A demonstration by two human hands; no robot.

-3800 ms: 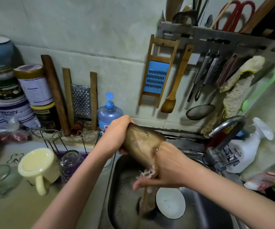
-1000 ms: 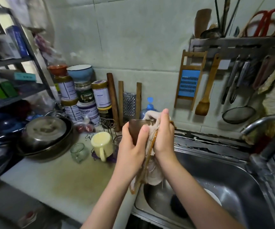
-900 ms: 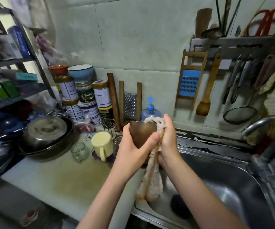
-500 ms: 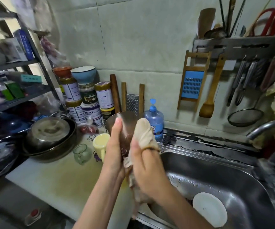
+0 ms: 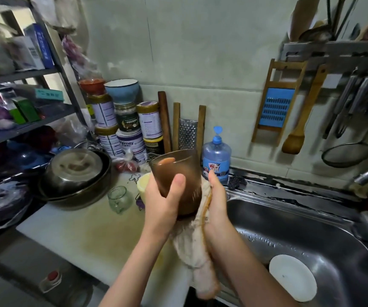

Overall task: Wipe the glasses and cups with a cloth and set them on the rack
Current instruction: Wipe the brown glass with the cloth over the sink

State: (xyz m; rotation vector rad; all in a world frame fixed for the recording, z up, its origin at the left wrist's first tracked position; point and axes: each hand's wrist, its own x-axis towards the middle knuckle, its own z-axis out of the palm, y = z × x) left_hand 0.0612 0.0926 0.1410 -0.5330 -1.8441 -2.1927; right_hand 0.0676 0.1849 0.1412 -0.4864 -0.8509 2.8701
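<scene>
Holding the brown glass upright, mouth up, above the tabletop edge: left hand wrapped round it, right hand clasping the cloth against its right wall. The rack lies just left, beyond the left hand, which is probably the nearer one.

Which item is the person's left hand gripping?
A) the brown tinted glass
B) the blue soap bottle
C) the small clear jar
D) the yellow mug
A: the left hand curls its thumb and fingers round the brown tinted glass, held upright at the sink's edge, while the right hand holds the cloth against the glass's side.
</scene>
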